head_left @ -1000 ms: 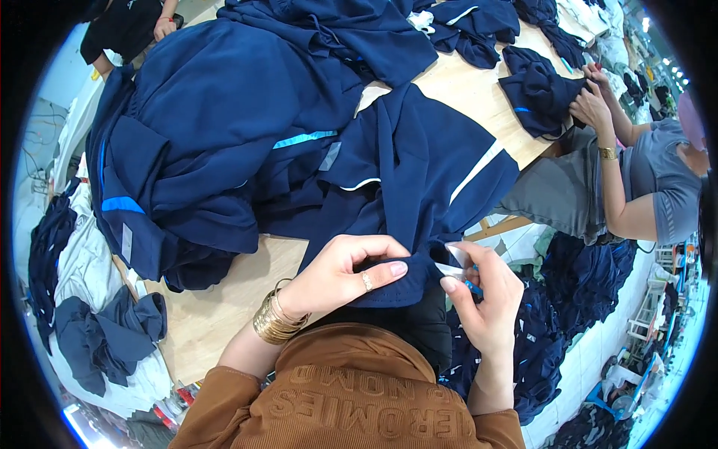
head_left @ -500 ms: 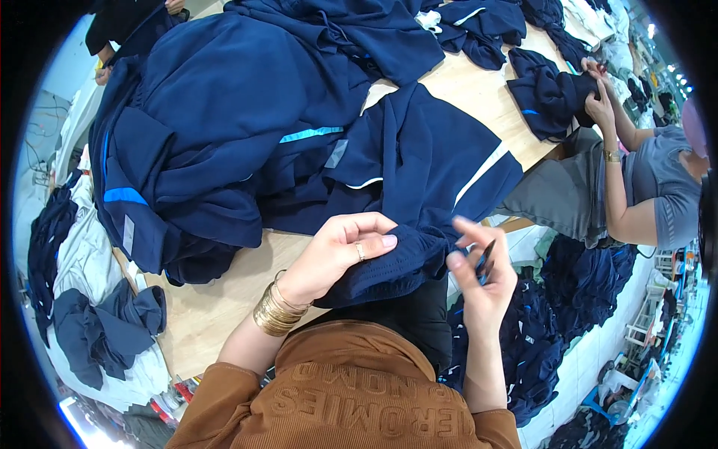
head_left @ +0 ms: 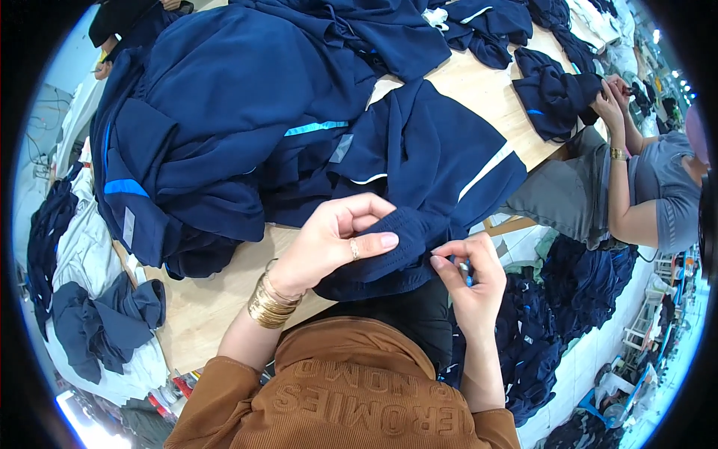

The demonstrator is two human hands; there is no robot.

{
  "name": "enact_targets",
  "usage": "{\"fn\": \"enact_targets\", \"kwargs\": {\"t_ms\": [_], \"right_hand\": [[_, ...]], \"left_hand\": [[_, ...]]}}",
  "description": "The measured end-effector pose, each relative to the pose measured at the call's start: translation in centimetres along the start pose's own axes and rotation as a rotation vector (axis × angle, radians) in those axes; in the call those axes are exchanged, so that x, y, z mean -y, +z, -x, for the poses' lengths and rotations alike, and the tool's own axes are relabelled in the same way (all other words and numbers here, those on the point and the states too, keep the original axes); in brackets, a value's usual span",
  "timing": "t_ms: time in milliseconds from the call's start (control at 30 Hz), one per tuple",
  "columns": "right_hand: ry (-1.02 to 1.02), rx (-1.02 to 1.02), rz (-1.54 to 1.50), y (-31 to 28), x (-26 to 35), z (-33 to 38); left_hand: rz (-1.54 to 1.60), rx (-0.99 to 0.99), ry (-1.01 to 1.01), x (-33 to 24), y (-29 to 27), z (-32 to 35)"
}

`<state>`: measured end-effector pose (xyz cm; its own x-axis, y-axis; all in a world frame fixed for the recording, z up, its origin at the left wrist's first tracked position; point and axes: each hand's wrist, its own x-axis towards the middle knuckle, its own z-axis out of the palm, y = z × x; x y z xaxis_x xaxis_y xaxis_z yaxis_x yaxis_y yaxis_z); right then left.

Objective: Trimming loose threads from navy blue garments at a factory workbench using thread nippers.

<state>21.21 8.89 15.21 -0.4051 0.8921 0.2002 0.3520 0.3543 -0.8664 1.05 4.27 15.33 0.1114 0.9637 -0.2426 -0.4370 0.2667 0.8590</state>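
Observation:
My left hand (head_left: 329,243) is closed on a navy garment (head_left: 393,262), thumb on top of its gathered, stitched band. The rest of this cloth appears to run onto the table, where a panel with a white stripe is spread. My right hand (head_left: 471,280) is at the right end of the band, thumb and forefinger pinched together at the fabric edge. Whatever lies between those fingertips is too small to make out. A small tool with a blue part (head_left: 469,277) is tucked in the right palm, mostly hidden by the fingers.
A large heap of navy garments (head_left: 224,97) covers the far left of the wooden table (head_left: 202,322). At the right a co-worker (head_left: 636,172) handles a dark garment (head_left: 550,93). More navy clothes (head_left: 583,299) are piled at lower right. Another person's hand (head_left: 103,69) shows at upper left.
My right hand has moved down and slightly left to the garment's edge, its fingers closing from a spread pose into a pinch. The band in my left hand has tilted up a little.

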Motion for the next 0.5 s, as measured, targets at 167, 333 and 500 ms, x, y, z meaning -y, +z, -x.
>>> {"fn": "enact_targets", "kwargs": {"t_ms": [167,333,500], "right_hand": [[0.172,-0.111,0.066,-0.3,2.9,0.0],[-0.002,-0.072,0.222,-0.9,2.8,1.1],[-0.221,-0.041,0.304,-1.0,2.8,1.1]], "left_hand": [[-0.142,-0.01,0.122,-0.5,0.7,0.6],[-0.197,-0.011,0.291,-0.2,1.0,0.5],[-0.26,-0.006,0.346,-0.5,1.5,0.5]]}}
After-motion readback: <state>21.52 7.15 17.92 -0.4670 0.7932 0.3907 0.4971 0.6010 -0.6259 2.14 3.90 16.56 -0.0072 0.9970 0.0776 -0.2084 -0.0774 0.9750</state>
